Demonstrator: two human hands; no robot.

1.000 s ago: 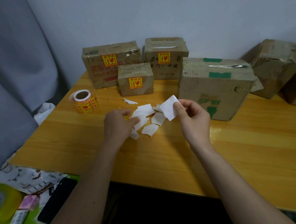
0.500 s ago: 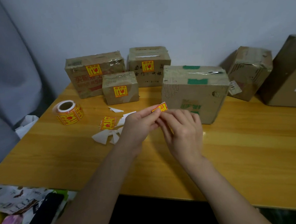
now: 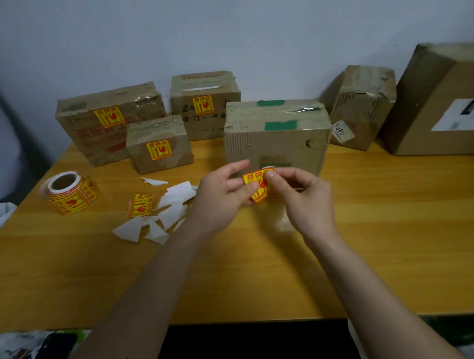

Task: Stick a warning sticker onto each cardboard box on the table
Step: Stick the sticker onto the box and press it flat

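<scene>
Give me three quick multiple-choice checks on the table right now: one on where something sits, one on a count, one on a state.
1. Where is the sticker roll?
A. On the table's left side, left of the paper scraps
B. On top of the large box at far right
C. In the right hand

2. How many cardboard boxes show a yellow warning sticker on their front?
A. One
B. Three
C. Six

3. What is the state of the held sticker?
A. Pressed flat on a box
B. Lying on the table
C. Held off the table, between both hands

Answers:
1. A: the roll stands on the table beside the white scraps.
2. B: the three left boxes are labelled; the box with green tape and the two right of it show none.
3. C: the left hand and right hand both pinch it.
</scene>
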